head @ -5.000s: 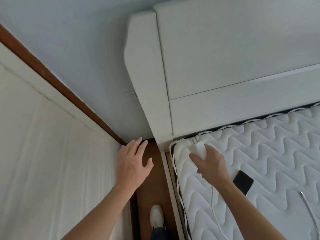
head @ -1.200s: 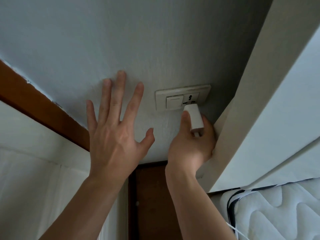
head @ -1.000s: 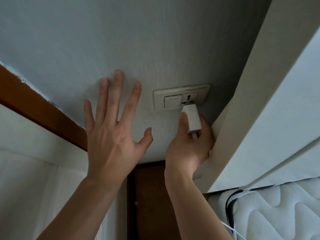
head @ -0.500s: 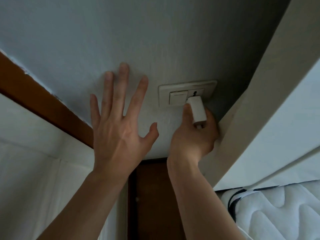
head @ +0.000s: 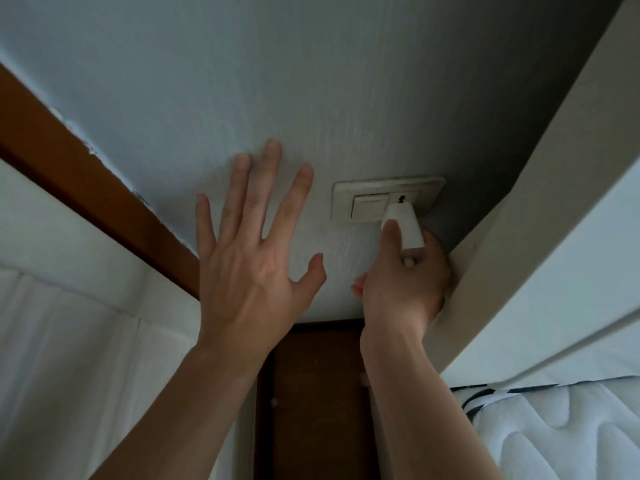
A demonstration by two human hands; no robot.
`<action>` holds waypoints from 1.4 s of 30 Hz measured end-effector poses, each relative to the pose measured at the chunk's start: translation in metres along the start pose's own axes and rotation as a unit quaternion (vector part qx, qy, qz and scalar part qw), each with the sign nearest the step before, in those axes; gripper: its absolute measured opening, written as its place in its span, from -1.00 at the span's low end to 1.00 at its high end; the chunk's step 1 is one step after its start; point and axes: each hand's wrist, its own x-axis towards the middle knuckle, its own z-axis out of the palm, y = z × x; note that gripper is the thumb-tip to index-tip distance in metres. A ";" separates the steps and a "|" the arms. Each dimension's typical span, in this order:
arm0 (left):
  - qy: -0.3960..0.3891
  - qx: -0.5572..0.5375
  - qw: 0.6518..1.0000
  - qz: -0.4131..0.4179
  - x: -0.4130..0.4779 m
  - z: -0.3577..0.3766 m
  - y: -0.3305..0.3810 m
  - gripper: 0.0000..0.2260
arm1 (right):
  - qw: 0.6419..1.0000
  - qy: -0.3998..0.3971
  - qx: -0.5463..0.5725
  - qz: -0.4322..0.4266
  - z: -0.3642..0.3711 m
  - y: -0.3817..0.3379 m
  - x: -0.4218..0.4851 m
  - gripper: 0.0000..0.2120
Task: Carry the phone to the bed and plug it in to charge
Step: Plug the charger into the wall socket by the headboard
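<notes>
We have the white charger block (head: 403, 226) pinched in our right hand (head: 403, 289), thumb on its near face and fingers wrapped behind, and its nose sits right at the wall socket (head: 408, 199), in the right half of the cream switch plate (head: 388, 200). From the right hand the socket lies at about 12 o'clock, a touch toward 11, and very close. The block's long axis runs from our palm up toward the plate, so the push we judge to be next goes straight along that axis into the wall (head: 242, 81). Whether the prongs are already seated we cannot tell; a sliver of the dark socket opening shows above the block's tip.

Our left hand (head: 252, 251) is spread flat with nothing in it, fingers apart, lying against or just off the wall at about 9 o'clock from the plate. It is the farther hand and seems only to brace us. The right hand is squeezed between the wall and the headboard (head: 519, 237) at its 3 o'clock, which leaves little room to tilt.

The phone is not in view. Only a corner of the bed's quilted mattress (head: 561, 434) shows, at 5 o'clock from the right hand.
</notes>
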 end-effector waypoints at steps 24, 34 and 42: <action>-0.048 -0.015 0.998 -0.032 -0.019 -0.034 0.011 -0.24 | 0.940 -0.136 -0.297 -0.097 -0.043 -0.014 -0.044 -0.20; -0.087 0.005 0.995 -0.053 -0.073 -0.075 0.018 -0.33 | 0.772 -0.218 -0.517 -0.300 -0.108 0.026 -0.081 -0.30; -0.141 -0.018 0.990 -0.019 -0.149 -0.073 0.056 -0.36 | 0.717 -0.275 -0.540 -0.344 -0.194 0.074 -0.091 -0.37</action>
